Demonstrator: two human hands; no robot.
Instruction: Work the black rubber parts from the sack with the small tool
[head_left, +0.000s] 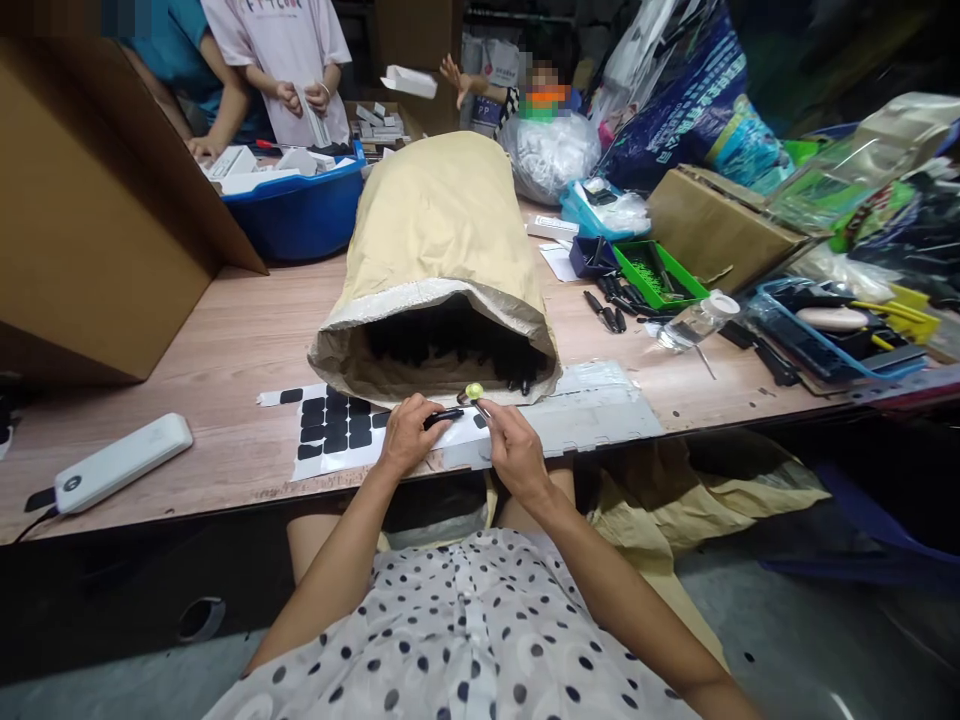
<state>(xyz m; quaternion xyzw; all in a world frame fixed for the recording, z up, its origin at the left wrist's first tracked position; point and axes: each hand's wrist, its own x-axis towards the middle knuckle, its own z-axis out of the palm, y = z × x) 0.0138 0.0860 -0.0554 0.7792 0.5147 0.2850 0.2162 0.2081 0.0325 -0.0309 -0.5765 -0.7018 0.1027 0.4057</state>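
My left hand [407, 432] is closed around a small black stick-shaped piece [444, 418] that points to the right. Close beside it, my right hand [516, 447] pinches a thin tool, mostly hidden by the fingers. A round yellow-green piece [474, 391] shows just above the right fingertips; whether it belongs to that tool I cannot tell. Under the hands lies a white sheet with black rounded-square stickers [337, 430], beside a grey-white flat board [592, 405]. Right behind them a tan sack [442, 215] lies with its mouth towards me, dark pieces inside.
At left are a cardboard box [97, 220] and a white power bank [124, 462]. A blue basin [300, 210] holds white boxes. Rightward are a green tray [660, 275], a clear bottle [697, 322] and a blue tool tray [832, 330]. Other people stand behind; a white box [409, 82] is in mid-air.
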